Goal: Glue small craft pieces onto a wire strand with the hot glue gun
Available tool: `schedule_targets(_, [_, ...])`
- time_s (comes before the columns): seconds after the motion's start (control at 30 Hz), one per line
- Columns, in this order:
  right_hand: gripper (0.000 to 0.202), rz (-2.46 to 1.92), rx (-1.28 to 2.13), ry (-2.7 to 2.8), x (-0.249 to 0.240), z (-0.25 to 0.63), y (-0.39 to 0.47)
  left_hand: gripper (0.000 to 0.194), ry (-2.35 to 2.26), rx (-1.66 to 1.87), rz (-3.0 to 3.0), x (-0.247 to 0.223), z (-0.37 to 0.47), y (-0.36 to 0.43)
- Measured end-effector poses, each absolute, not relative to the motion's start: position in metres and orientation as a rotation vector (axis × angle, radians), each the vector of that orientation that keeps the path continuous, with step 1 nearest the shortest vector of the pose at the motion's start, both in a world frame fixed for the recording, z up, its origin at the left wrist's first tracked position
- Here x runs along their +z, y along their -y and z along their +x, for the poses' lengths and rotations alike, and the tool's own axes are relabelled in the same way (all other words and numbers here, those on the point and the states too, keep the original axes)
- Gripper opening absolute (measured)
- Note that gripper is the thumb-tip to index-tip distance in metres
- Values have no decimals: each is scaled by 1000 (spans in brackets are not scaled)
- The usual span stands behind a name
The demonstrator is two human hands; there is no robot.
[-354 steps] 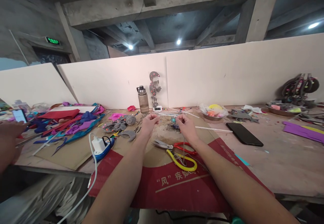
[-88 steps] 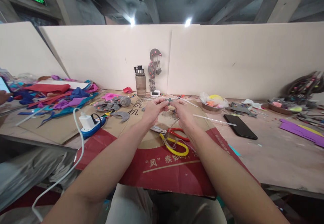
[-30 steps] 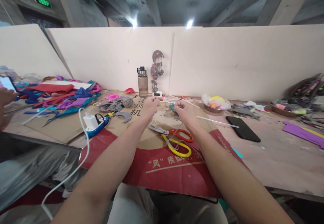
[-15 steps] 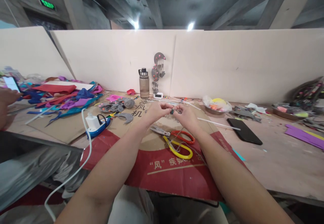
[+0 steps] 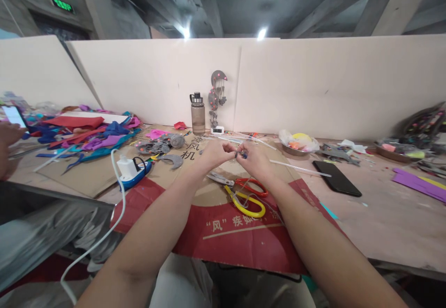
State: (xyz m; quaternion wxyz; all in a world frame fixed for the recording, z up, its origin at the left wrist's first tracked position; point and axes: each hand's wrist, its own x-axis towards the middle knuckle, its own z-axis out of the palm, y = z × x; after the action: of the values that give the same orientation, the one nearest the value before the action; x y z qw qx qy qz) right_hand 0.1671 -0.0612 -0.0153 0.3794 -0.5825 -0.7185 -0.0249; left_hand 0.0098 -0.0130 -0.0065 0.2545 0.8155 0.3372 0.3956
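Note:
Over the cardboard sheet (image 5: pixel 244 247), my left hand (image 5: pixel 219 154) and my right hand (image 5: pixel 254 159) meet fingertip to fingertip. My right hand pinches a small dark grey piece (image 5: pixel 240 154), too small to name for certain. The left fingers are pinched against its left side; what they hold is hidden. Just below my hands lie scissors (image 5: pixel 249 199) with one red and one yellow handle, a thin grey cord (image 5: pixel 268 204) trailing across them. Left of my hands rest a grey felt crescent (image 5: pixel 172 160) and a heap of grey felt pieces (image 5: pixel 156 145).
A water bottle (image 5: pixel 198 115) and a small white clock (image 5: pixel 217 130) stand behind. A moon-shaped hanging ornament (image 5: pixel 219 94) leans at the partition. At right are a black phone (image 5: pixel 336 178) and a bowl (image 5: pixel 298 150); at left, a power strip (image 5: pixel 137 175) and another person's hand (image 5: pixel 10 134).
My fingers have shifted slightly around the small grey piece, which now shows more at the right fingertips. Everything else stays put.

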Motion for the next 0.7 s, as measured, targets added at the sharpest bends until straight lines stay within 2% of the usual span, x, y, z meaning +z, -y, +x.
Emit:
schedule_targets(0.33, [15, -1457, -276, 1920, -21, 167, 62, 22, -951, 1041, 2162, -11, 9, 6])
schedule_targets(0.5, [27, -1515, -341, 1888, -20, 164, 66, 18, -965, 1002, 2005, -8, 11, 11])
schedule_targets(0.7, [21, -1368, -240, 1805, -20, 161, 65, 6, -993, 1072, 1839, -9, 14, 10])
